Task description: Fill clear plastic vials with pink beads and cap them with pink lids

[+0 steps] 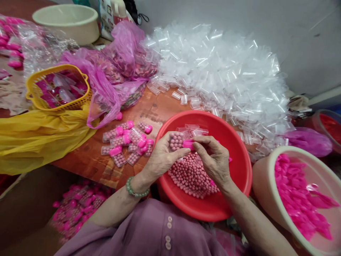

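Note:
Over the red basin (241,167), my left hand (162,156) grips a small clear container (176,141) filled with pink beads, lying on its side. My right hand (213,156) pinches a bright pink cap (188,144) at the container's mouth; whether it is fully seated I cannot tell. Below the hands, loose pink beads (194,177) heap in the basin. Several clear empty containers (193,131) lie inside at its far side. Left of the basin, several filled containers with pink caps (117,142) are piled on the table.
A large heap of clear containers (218,64) covers the table's back. At right stands a cream tub (262,177) of pink plastic parts (295,192). Capped containers (77,209) fill a box below left. A yellow basket (77,104), pink bags (106,96) and a cream basin (66,23) stand farther left.

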### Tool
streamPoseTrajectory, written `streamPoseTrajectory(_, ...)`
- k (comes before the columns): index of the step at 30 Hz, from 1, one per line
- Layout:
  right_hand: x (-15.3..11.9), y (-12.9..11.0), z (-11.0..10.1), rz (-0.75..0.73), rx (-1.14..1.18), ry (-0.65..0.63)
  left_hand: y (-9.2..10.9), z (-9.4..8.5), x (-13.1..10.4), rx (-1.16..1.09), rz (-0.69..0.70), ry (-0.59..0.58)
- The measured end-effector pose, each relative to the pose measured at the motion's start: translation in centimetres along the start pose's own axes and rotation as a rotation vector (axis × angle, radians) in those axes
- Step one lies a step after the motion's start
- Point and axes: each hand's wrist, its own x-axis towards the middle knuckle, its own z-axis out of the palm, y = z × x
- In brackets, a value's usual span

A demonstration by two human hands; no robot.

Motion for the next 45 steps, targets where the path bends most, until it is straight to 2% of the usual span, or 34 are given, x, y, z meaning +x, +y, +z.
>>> streamPoseTrajectory(4, -0.1, 0.0, -0.1, 0.022, 0.079, -0.057, 0.0, -0.1, 0.1, 0.013, 0.028, -0.028)
streamPoseTrajectory(10, 0.2, -0.3, -0.5, 0.179, 0.266, -0.038, 0.3, 0.0, 0.1, 0.032, 0.028, -0.077)
streamPoseTrajectory(14, 0.2, -0.6, -0.4, 0.33, 0.418, -0.034, 0.4, 0.1, 0.0, 0.041, 0.023, -0.025)
streamPoseTrajectory(18, 0.0, -0.6, 0.9, 0.34, 0.509, -0.007, 0.3, 0.1, 0.0, 0.016, 0.028, 0.036)
streamPoseTrajectory(22, 0.0, 0.1, 1.7, 0.38, 0.565, -0.016, 0.2, 0.2, 0.2, -0.044, 0.056, 0.038)
streamPoseTrajectory(25, 0.7, 0.4, 0.9, 0.316, 0.428, -0.003, 0.1, 0.1, 0.6, -0.088, 0.044, -0.045)
streamPoseTrajectory(28, 2.0, 0.3, -0.7, 0.192, 0.281, 0.043, 0.0, -0.3, 0.8, -0.154, 0.004, -0.199)
streamPoseTrajectory(31, 3.1, 0.0, -1.8, 0.165, 0.264, -0.036, 0.0, -0.8, 0.8, -0.161, -0.06, -0.335)
streamPoseTrajectory(34, 3.6, -0.2, -2.0, 0.194, 0.209, -0.124, -0.1, -0.9, 0.9, -0.106, -0.123, -0.349)
streamPoseTrajectory(39, 3.4, -0.3, -1.9, 0.128, 0.211, -0.131, -0.4, -0.9, 0.9, -0.027, -0.123, -0.351)
streamPoseTrajectory(45, 3.1, -0.1, -2.6, -0.002, -0.022, -0.219, 0.0, -0.6, 0.8, 0.05, -0.128, -0.341)
